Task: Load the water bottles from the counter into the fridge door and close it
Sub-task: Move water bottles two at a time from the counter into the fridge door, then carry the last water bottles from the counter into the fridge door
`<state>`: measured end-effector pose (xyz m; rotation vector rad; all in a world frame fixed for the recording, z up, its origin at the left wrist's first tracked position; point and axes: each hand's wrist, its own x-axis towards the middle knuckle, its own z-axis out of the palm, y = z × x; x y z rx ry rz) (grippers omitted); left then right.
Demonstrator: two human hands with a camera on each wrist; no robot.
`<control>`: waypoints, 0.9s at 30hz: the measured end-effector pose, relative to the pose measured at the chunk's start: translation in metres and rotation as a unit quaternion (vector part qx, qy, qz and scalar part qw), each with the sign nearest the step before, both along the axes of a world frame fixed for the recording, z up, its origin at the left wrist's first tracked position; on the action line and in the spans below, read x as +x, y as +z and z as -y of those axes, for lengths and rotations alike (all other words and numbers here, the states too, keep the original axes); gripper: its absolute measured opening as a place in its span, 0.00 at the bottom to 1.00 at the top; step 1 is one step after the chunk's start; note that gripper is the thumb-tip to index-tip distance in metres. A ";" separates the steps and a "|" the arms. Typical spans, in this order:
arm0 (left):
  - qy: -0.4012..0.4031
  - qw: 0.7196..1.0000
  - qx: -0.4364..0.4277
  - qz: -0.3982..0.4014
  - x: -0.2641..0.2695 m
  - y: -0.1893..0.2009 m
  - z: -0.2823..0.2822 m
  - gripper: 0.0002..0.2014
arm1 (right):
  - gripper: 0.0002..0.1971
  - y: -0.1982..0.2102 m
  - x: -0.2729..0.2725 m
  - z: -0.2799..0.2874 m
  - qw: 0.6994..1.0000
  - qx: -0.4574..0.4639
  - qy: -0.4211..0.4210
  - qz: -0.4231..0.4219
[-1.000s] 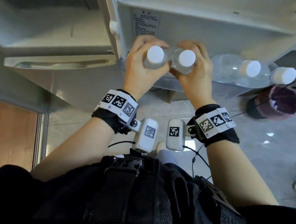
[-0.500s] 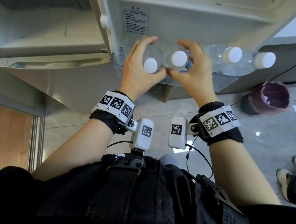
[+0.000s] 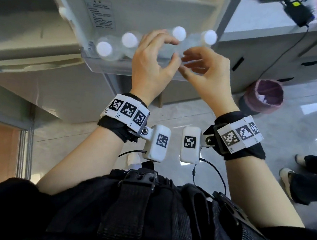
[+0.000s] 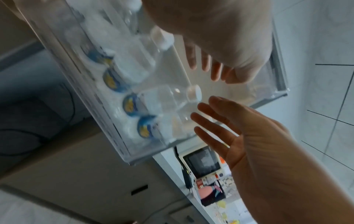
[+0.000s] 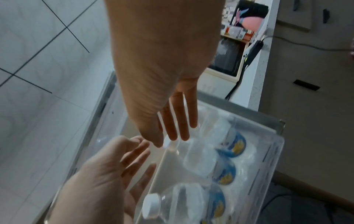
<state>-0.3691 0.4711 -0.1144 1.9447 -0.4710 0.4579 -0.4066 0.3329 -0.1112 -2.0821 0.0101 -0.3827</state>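
Several clear water bottles with white caps stand in a row in the fridge door shelf (image 3: 131, 69): one pair at the left (image 3: 104, 48), another pair at the right (image 3: 179, 33). My left hand (image 3: 170, 50) and right hand (image 3: 187, 64) hover side by side just in front of the shelf, fingers loosely spread, holding nothing. The left wrist view has my left hand (image 4: 210, 71) above a bottle (image 4: 166, 98), with the right hand (image 4: 210, 121) below it. In the right wrist view the right hand (image 5: 178, 128) and left hand (image 5: 138, 154) float over blue-labelled bottles (image 5: 191, 201).
The fridge body (image 3: 26, 27) stands open at the left. A counter (image 3: 261, 23) with a black device and cable lies at the upper right, and a purple-lined bin (image 3: 262, 95) stands on the floor below it. Another person's feet (image 3: 304, 174) stand at the right edge.
Both hands have let go of the two bottles, which now stand in the door shelf. The hands have pulled back and drifted right, fingers spread.
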 end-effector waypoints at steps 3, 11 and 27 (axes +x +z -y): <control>-0.036 0.999 -0.010 -0.016 -0.024 -0.003 0.045 0.07 | 0.10 0.000 -0.029 0.041 1.000 0.009 -0.021 0.006; -0.129 0.990 0.020 -0.056 -0.031 -0.010 0.145 0.07 | 0.08 -0.010 -0.050 0.134 0.996 0.013 -0.083 0.005; -0.118 0.980 0.061 -0.146 0.126 -0.015 0.338 0.07 | 0.12 -0.015 0.081 0.319 0.987 -0.029 -0.134 -0.079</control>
